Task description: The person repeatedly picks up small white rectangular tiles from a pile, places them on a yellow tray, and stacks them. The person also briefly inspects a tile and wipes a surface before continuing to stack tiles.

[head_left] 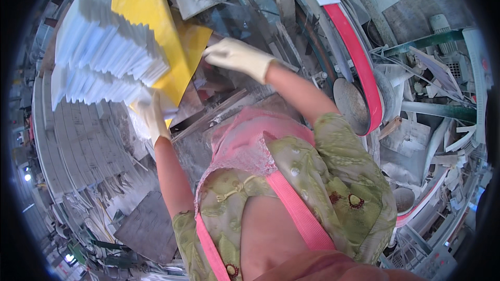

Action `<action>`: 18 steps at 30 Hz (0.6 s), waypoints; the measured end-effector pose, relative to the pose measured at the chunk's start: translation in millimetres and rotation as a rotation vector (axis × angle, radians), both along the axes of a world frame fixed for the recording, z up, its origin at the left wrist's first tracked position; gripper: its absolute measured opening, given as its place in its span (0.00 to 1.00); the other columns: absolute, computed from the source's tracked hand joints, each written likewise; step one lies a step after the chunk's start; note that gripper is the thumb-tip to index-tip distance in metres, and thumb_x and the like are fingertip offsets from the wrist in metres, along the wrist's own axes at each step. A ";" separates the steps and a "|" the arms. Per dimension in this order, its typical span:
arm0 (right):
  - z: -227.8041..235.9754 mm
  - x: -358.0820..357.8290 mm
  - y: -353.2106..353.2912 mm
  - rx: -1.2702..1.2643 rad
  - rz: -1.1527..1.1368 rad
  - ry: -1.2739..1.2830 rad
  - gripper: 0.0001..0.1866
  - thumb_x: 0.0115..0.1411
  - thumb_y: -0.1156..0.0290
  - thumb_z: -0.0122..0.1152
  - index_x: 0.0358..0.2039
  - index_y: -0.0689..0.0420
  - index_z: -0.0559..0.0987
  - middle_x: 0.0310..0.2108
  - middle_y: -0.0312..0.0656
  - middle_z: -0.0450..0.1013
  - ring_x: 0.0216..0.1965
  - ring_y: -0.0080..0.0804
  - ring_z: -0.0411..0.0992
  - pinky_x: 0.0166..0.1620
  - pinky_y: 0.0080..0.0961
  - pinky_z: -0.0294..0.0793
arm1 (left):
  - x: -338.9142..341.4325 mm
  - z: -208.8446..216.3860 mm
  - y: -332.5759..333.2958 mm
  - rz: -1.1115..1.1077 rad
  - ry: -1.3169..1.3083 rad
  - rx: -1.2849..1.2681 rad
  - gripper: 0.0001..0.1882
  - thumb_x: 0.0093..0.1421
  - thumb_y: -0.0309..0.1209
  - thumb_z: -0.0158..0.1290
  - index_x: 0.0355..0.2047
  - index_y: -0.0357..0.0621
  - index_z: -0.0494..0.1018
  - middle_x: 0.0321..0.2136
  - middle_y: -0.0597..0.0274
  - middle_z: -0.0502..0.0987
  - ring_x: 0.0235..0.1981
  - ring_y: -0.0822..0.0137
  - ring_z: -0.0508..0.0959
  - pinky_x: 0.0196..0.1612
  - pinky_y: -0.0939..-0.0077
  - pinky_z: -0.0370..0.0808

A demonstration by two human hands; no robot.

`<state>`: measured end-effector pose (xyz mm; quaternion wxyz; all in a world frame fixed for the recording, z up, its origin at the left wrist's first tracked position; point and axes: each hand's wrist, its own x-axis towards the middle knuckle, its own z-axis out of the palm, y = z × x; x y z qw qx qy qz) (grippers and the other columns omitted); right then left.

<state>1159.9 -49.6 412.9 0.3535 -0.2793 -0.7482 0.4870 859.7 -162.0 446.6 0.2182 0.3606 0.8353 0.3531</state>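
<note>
Both my hands wear cream-coloured gloves. My left hand [149, 114] is at the near end of a long double row of thin white pieces [112, 47], packed edge to edge. Its fingers bend in against the pieces; what lies inside them is hidden. Under and beside the row runs a bright yellow board or sheet [151, 15], angled down toward me. My right hand [234, 58] hangs in front of me, just right of the yellow sheet's edge. Its fingers point left and are smeared by motion, so their grip cannot be read. No object shows clearly in it.
At my right stands a machine with a red belt [359, 62] running round a dusty wheel [350, 105]. Stacked grey-white strips [78, 140] fill the left side. A dark flat board [148, 226] lies lower left. Offcuts and debris [416, 135] crowd the right.
</note>
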 end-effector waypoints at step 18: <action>-37.9 280.3 246.5 0.199 -1.116 -1.090 0.45 0.56 0.35 0.60 0.64 0.56 0.69 0.66 0.49 0.64 0.68 0.46 0.58 0.67 0.47 0.57 | -42.8 -35.0 -8.9 0.174 0.068 -0.075 0.42 0.54 0.44 0.63 0.63 0.31 0.65 0.53 0.35 0.76 0.54 0.45 0.78 0.57 0.59 0.73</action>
